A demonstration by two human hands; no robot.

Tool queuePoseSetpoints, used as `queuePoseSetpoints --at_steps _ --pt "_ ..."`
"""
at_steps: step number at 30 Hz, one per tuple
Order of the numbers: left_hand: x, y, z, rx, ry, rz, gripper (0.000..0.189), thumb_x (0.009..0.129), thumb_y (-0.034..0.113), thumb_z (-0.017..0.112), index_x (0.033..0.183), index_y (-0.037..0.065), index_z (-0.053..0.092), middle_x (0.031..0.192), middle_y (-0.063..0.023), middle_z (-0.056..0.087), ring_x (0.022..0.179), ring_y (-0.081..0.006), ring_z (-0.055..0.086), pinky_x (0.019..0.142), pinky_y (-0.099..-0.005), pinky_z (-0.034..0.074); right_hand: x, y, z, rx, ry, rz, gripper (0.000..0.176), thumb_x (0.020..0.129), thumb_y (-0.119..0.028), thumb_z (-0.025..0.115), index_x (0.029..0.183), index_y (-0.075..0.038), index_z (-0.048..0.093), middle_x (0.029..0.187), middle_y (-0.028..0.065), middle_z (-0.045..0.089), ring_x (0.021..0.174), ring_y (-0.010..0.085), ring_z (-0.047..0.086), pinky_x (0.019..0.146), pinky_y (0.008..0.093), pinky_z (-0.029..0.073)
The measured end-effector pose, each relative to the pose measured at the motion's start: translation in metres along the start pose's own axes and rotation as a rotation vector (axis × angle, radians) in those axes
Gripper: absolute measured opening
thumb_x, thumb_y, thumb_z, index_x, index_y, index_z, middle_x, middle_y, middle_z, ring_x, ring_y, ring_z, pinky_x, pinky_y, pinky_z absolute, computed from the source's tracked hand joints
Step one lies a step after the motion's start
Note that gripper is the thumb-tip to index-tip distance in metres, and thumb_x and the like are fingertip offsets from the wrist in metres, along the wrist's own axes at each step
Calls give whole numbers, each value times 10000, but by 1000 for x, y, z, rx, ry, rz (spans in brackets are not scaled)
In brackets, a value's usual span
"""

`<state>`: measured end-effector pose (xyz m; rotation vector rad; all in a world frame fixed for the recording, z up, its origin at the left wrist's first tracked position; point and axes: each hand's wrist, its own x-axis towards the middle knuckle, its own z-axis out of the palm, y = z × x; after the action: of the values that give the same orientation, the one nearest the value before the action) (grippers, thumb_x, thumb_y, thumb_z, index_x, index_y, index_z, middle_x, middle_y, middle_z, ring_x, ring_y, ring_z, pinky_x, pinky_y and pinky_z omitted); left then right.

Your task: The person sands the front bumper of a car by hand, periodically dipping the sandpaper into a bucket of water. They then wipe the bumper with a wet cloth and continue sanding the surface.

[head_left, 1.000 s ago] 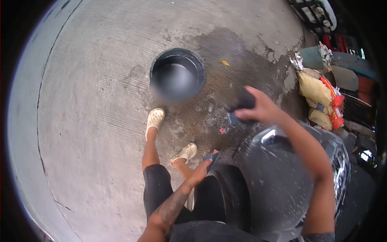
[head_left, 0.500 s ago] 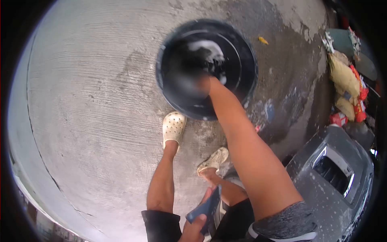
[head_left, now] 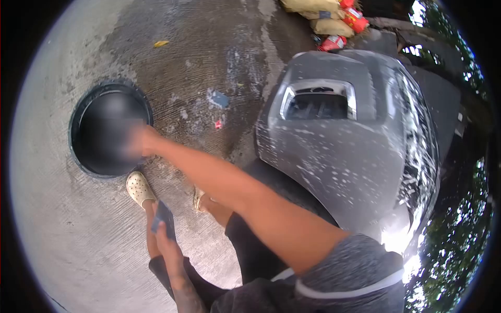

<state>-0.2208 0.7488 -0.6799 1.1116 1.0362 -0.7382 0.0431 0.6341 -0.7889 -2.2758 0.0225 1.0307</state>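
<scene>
My right hand point(head_left: 140, 141) reaches over the black tub point(head_left: 147, 107) on the ground at the left. Its fingers and the tub's inside are smeared by a blur, so what it holds, if anything, is hidden. My left hand point(head_left: 168, 241), in front of my leg, grips a flat blue cloth point(head_left: 164, 220) that stands up from the fingers. A silver car point(head_left: 334, 167) with white foam spots fills the middle and right, with my right arm stretched across its lower front side.
Yellow sacks and red packets point(head_left: 331, 26) lie beyond the car. A blue scrap point(head_left: 220, 99), a small red piece point(head_left: 218, 124) and a yellow leaf point(head_left: 160, 44) are on the wet concrete. Trees point(head_left: 454, 240) show at the right.
The view has swung right, so the tub now sits at the left and more of the car shows. My left hand, still with the blue cloth, appears farther forward.
</scene>
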Motion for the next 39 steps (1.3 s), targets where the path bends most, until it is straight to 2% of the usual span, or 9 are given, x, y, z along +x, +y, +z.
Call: queuePoseSetpoints --at_steps 4,9,10,15,17,22,25,31,39 --pt "7 -3 31 187 -178 -40 520 1031 252 411 1445 -59 449 1382 -134 559 1271 -224 523 1084 -327 370 -176 -18 -120 659 -191 29 351 787 -245 785 1027 -6 691 840 57 660 774 159 632 708 306 509" --pt "-21 -15 129 407 -420 -212 512 1049 253 365 1457 -48 430 1329 -151 576 1219 -240 543 1065 -348 380 -435 -33 -249 1239 311 303 697 661 -71 881 1288 5 585 1306 147 589 1143 274 626 1002 427 517" --pt "-37 -11 155 483 -413 150 503 1048 234 379 1467 -45 411 1217 -123 600 1075 -229 571 978 -366 426 -486 -27 -267 1203 496 258 701 612 -27 875 1260 -41 608 1309 155 595 1156 316 629 1003 472 524" --pt "-181 19 325 101 -528 649 565 985 73 411 1518 -57 277 1556 -218 302 1441 -329 277 1191 -391 214 -710 -51 -397 -551 1117 -48 580 767 -433 802 1093 -2 591 1102 201 640 1012 311 648 918 439 523" --pt "-239 0 370 141 -551 1032 641 1003 162 365 1573 -22 140 1652 -243 79 1539 -376 47 1246 -435 71 -761 -28 -440 -935 1210 -285 540 806 -283 692 1206 72 617 1216 222 606 1063 313 633 956 419 487" --pt "-248 -13 420 166 -376 1139 646 1071 292 279 1576 -43 54 1657 -241 17 1540 -375 10 1249 -445 22 -761 -21 -476 -1270 673 106 919 745 -663 730 1377 -11 590 1389 283 482 1298 434 458 1126 541 303" --pt "-195 16 432 172 -303 930 612 1068 219 268 1563 -74 60 1653 -248 52 1544 -343 34 1253 -414 29 -724 -30 -475 -1255 647 -114 1026 566 -787 769 1277 -58 645 1484 319 414 1375 467 403 1139 579 296" --pt "-239 -29 416 -31 -416 990 610 1072 274 244 1575 -44 112 1660 -228 88 1540 -383 35 1243 -450 21 -767 24 -533 -963 709 -243 670 965 -439 583 1332 113 492 1390 273 531 1250 391 550 1076 485 421" --pt "-195 -8 426 56 -325 761 636 1079 341 224 1568 -55 130 1655 -242 85 1539 -384 46 1243 -449 36 -794 53 -570 -948 869 -147 653 977 -428 566 1326 119 490 1393 273 529 1258 389 544 1082 482 413"
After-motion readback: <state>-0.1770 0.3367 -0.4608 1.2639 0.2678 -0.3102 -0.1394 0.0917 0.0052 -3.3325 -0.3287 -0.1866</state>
